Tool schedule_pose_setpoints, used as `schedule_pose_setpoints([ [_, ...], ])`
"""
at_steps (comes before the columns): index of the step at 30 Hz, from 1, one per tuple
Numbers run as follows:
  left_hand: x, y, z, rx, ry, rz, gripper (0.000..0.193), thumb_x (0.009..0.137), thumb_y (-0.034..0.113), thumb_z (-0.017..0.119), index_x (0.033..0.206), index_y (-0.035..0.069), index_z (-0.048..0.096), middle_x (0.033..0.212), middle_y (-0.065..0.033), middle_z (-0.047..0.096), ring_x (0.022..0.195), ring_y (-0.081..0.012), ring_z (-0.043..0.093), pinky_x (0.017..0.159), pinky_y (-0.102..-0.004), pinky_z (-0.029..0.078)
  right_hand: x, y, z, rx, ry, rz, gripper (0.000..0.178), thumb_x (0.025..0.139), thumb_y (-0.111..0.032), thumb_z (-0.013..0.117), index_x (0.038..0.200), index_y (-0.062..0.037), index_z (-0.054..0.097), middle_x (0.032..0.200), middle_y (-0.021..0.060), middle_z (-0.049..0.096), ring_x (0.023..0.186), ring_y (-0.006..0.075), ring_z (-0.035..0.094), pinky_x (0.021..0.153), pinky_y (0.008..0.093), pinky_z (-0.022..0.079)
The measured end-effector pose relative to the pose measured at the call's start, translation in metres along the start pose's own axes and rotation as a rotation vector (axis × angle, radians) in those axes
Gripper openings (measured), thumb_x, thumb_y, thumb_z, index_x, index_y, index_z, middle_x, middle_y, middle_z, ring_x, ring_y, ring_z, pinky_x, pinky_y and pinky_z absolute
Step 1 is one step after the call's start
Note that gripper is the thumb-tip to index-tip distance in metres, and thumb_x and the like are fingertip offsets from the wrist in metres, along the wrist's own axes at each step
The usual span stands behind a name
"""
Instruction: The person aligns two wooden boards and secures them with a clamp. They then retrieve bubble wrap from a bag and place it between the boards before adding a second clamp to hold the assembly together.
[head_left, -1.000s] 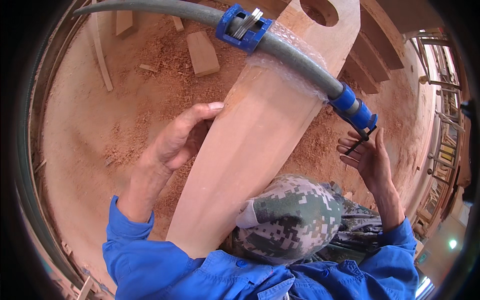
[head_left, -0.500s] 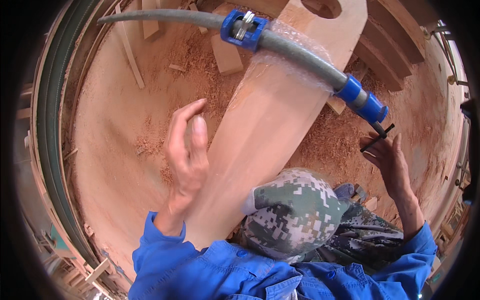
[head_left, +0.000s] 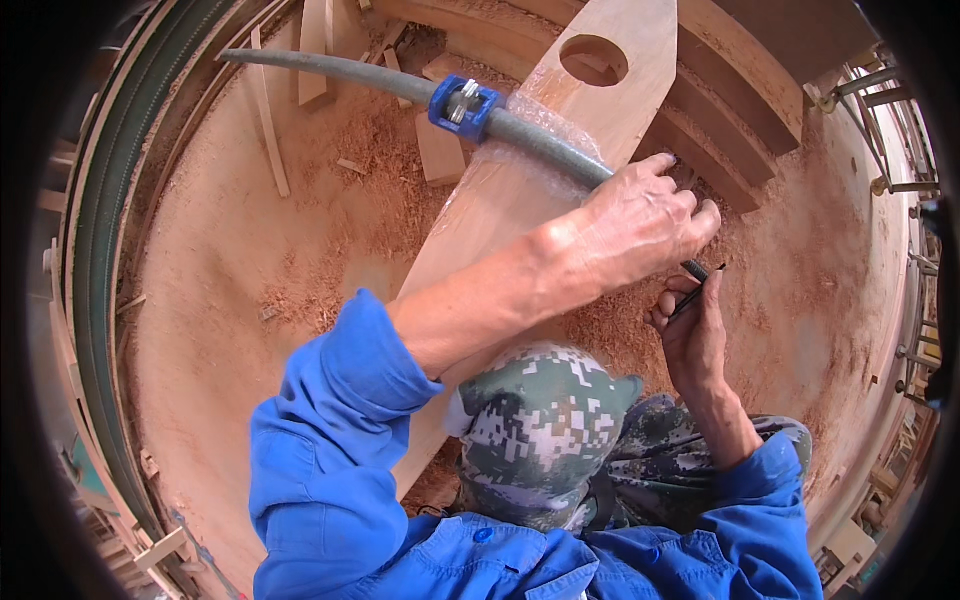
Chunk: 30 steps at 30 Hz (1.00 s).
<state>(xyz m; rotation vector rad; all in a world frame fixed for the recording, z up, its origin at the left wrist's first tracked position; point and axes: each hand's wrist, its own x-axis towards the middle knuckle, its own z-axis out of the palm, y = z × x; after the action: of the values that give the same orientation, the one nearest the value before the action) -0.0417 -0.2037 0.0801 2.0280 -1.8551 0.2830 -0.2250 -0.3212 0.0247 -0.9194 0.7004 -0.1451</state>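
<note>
A grey pipe clamp [head_left: 545, 145] with a blue sliding jaw [head_left: 464, 107] lies across a long pale wooden board [head_left: 500, 220]. Clear plastic wrap [head_left: 535, 112] is wound round the board beneath the pipe. My left hand [head_left: 645, 215] reaches across the board, its fingers closed round the clamp's right end and hiding the blue screw head there. Just below it, my right hand [head_left: 695, 325] pinches the black crossbar handle [head_left: 690, 297] of the clamp's screw. The board has a round hole [head_left: 594, 60] near its far end.
My knee in camouflage cloth [head_left: 535, 430] is by the board's near end. Wood shavings [head_left: 385, 140] litter the work surface. Stacked curved timbers [head_left: 715, 140] stand at the far right, and thin wooden strips [head_left: 270, 125] at the far left.
My left hand has swung right across the board and closed on the clamp's right end. My right hand, on the handle, now appears farther left and lower. The whole view has shifted a little.
</note>
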Motion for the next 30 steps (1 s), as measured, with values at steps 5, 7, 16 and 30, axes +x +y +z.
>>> schedule_pose_setpoints([
  [5, 0.01, -0.009, -0.007, -0.142, -0.146, -0.08, 0.041, 0.073, 0.015, 0.077, 0.106, 0.002, 0.055, 0.076, -0.0093, 0.065, 0.078, -0.0267, 0.069, 0.064, -0.0365, 0.054, 0.002, -0.004, 0.012, 0.039, 0.134, -0.044, 0.059, 0.101, -0.058, 0.037, 0.099, -0.0027, 0.058, 0.069, 0.0018, 0.053, 0.059, 0.0128, 0.047, 0.062, 0.0293, 0.044],
  [7, 0.007, -0.002, -0.008, -0.078, -0.151, -0.163, 0.03, 0.074, 0.015, 0.074, 0.096, 0.004, 0.056, 0.074, -0.0084, 0.065, 0.078, -0.0256, 0.069, 0.064, -0.0362, 0.054, -0.003, -0.01, 0.016, 0.004, 0.143, 0.008, 0.06, 0.1, -0.059, 0.037, 0.099, -0.0026, 0.058, 0.066, 0.0003, 0.049, 0.056, 0.0114, 0.043, 0.058, 0.0275, 0.04],
  [16, -0.007, 0.003, 0.018, -0.086, 0.272, -0.23, 0.008, 0.073, 0.014, 0.063, 0.07, 0.011, 0.056, 0.067, -0.0023, 0.06, 0.071, -0.0196, 0.063, 0.065, -0.0323, 0.05, -0.009, -0.023, 0.031, 0.025, 0.155, 0.153, 0.057, 0.098, -0.062, 0.039, 0.087, -0.0086, 0.054, 0.058, -0.0058, 0.029, 0.051, 0.0076, 0.027, 0.05, 0.0239, 0.025],
  [30, -0.024, 0.005, 0.012, -0.219, 0.222, -0.349, 0.012, 0.077, 0.023, 0.061, 0.073, 0.011, 0.059, 0.068, -0.001, 0.056, 0.07, -0.0155, 0.057, 0.068, -0.0303, 0.042, -0.005, -0.052, 0.055, -0.245, 0.559, 0.483, 0.044, 0.102, -0.04, 0.036, 0.134, -0.0109, 0.047, 0.131, 0.0072, 0.053, 0.124, 0.0246, 0.049, 0.102, 0.0419, 0.042],
])
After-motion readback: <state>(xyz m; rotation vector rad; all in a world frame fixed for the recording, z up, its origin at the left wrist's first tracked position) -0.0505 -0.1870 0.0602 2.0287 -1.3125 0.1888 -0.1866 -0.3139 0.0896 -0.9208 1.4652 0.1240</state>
